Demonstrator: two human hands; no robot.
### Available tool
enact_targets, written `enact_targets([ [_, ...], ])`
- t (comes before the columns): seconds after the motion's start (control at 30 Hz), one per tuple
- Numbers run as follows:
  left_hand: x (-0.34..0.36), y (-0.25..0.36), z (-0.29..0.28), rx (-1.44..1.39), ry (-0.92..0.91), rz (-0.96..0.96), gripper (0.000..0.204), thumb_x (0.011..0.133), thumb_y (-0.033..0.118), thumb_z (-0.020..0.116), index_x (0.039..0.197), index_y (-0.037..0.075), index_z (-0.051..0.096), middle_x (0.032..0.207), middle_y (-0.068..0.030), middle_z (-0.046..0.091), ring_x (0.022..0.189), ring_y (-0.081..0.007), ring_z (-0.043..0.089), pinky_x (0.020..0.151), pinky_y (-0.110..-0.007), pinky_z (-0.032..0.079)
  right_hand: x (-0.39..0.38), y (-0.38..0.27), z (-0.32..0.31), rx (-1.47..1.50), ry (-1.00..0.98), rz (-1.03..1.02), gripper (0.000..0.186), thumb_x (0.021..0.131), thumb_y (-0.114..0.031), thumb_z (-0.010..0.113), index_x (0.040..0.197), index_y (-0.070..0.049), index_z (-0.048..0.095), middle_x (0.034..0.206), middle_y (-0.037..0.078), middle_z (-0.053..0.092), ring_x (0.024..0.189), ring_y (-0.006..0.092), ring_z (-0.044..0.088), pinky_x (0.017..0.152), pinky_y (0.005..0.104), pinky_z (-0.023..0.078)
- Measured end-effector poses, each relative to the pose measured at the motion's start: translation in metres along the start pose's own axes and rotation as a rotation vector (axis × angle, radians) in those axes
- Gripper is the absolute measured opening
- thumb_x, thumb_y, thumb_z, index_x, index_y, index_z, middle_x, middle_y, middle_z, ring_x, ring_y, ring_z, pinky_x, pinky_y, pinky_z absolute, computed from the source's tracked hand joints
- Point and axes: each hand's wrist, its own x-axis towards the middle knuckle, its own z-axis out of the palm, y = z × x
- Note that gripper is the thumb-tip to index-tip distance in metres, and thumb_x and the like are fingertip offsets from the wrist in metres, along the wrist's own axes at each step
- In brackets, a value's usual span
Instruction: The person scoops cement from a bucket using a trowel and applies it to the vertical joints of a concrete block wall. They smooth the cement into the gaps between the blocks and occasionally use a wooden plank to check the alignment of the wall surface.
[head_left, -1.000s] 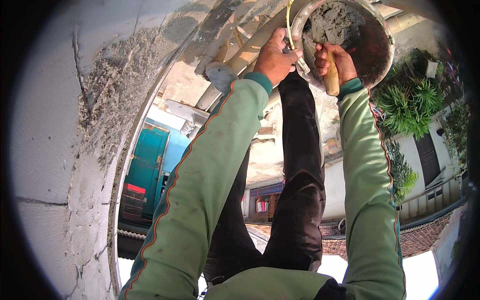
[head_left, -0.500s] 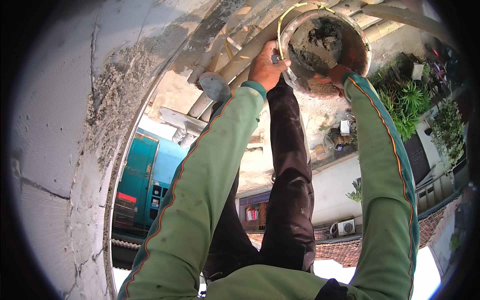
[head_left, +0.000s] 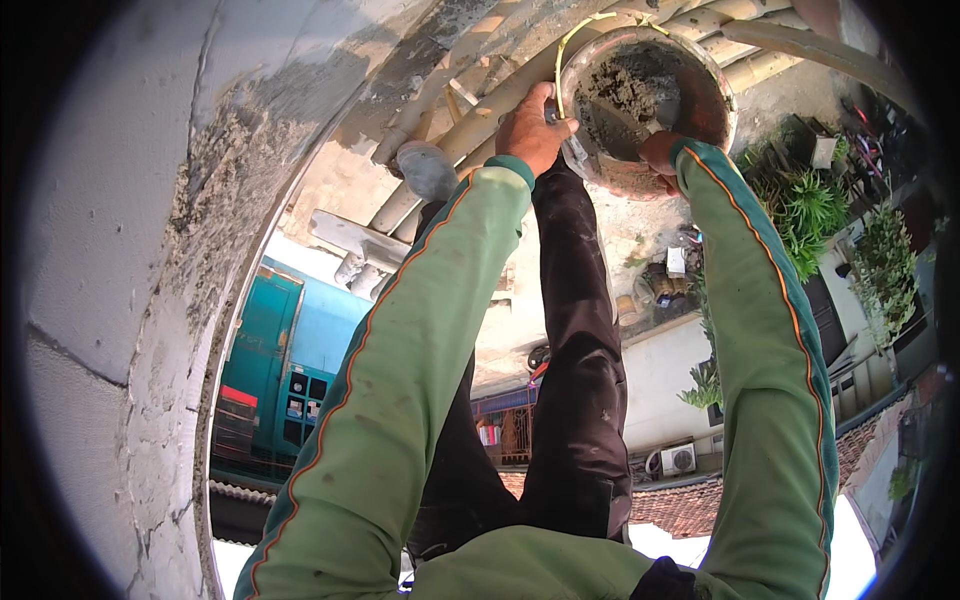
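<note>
A round reddish-brown bucket (head_left: 700, 110) with grey mortar (head_left: 625, 95) inside sits at the top of the view, against the bamboo poles. My left hand (head_left: 532, 125) is closed on the bucket's near rim, beside its thin yellow bail (head_left: 562, 55). My right hand (head_left: 660, 155) is curled at the bucket's lower rim, and a grey trowel blade (head_left: 665, 105) sticks into the mortar just above it. The trowel's handle is hidden in that hand. Both arms wear green sleeves with orange stripes.
A rough grey plastered wall (head_left: 120, 250) fills the left. Bamboo scaffold poles (head_left: 450, 100) run across the top, with my grey shoe (head_left: 425, 170) and dark trouser leg (head_left: 580, 350) on them. Far below are a teal truck (head_left: 290, 360), potted plants (head_left: 810, 210) and tiled roofs (head_left: 690, 505).
The bucket and both hands have shifted slightly in view. My right hand has dropped from inside the bucket to its lower rim, and the wooden trowel handle no longer shows.
</note>
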Motion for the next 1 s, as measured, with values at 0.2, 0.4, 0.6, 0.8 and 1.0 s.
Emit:
enact_targets([
  [0.2,0.001,0.011,0.007,-0.201,-0.043,-0.013,0.047,0.081,0.02,0.081,0.121,0.009,0.06,0.12,-0.0162,0.068,0.111,-0.0328,0.065,0.098,-0.04,0.048,-0.042,0.023,-0.067,-0.808,0.42,-0.056,0.025,0.096,-0.025,0.058,0.113,-0.013,0.072,0.104,0.007,0.073,0.091,0.0238,0.072,0.075,0.045,0.058],
  [0.4,0.004,0.018,0.004,-0.383,-0.133,-0.044,0.041,0.087,0.008,0.075,0.123,0.007,0.054,0.118,-0.0086,0.063,0.095,-0.019,0.066,0.074,-0.034,0.059,0.046,0.075,-0.041,-0.73,0.715,0.055,0.028,0.094,-0.024,0.06,0.117,-0.012,0.071,0.118,0.01,0.072,0.106,0.0287,0.071,0.084,0.0422,0.059],
  [0.6,-0.003,0.023,0.007,-0.637,-0.148,-0.136,0.038,0.088,0.006,0.073,0.121,0.012,0.054,0.107,-0.0009,0.061,0.089,-0.013,0.061,0.071,-0.032,0.055,0.023,0.076,-0.011,-0.889,0.295,-0.197,0.025,0.089,-0.019,0.063,0.112,-0.014,0.073,0.118,0.014,0.071,0.11,0.031,0.07,0.087,0.043,0.059],
  [0.8,-0.005,0.007,-0.003,-0.614,-0.15,-0.173,0.036,0.09,0.008,0.071,0.121,0.012,0.053,0.107,-0.0018,0.06,0.09,-0.0123,0.06,0.072,-0.033,0.054,0.006,0.007,0.026,0.62,0.049,-0.315,0.017,0.092,-0.021,0.065,0.1,-0.008,0.071,0.089,0.007,0.068,0.079,0.0227,0.068,0.068,0.0382,0.057],
  [1.0,-0.006,0.023,-0.002,-0.466,-0.137,-0.131,0.038,0.089,0.011,0.073,0.123,0.01,0.057,0.107,-0.0057,0.066,0.084,-0.0136,0.059,0.074,-0.03,0.051,-0.001,0.012,0.073,2.283,-0.699,-0.951,0.023,0.1,-0.029,0.054,0.104,-0.007,0.059,0.074,0.003,0.056,0.053,0.0152,0.052,0.049,0.0333,0.046],
])
